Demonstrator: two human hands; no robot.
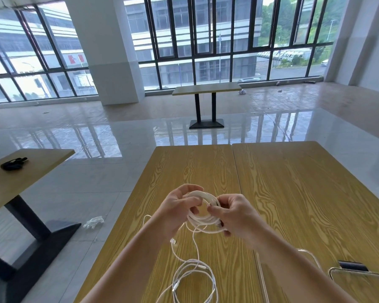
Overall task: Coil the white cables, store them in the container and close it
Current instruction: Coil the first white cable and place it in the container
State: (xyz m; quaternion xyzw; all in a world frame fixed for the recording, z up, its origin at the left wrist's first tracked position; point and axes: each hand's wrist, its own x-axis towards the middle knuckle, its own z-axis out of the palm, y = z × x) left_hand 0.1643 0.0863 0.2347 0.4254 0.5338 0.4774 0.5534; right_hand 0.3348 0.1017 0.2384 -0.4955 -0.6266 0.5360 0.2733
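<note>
While a white cable coil [202,209] is being held above the desk [282,182]

It is being clenched by both grips — left hand [177,207], right hand [236,215] — as loose cable [193,274] is lying below.

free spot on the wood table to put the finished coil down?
Bare: the far half of the table, beyond both hands, and the right panel between the right hand and the container. Crowded: near edge under the left hand, where loose white cable sprawls.
</note>
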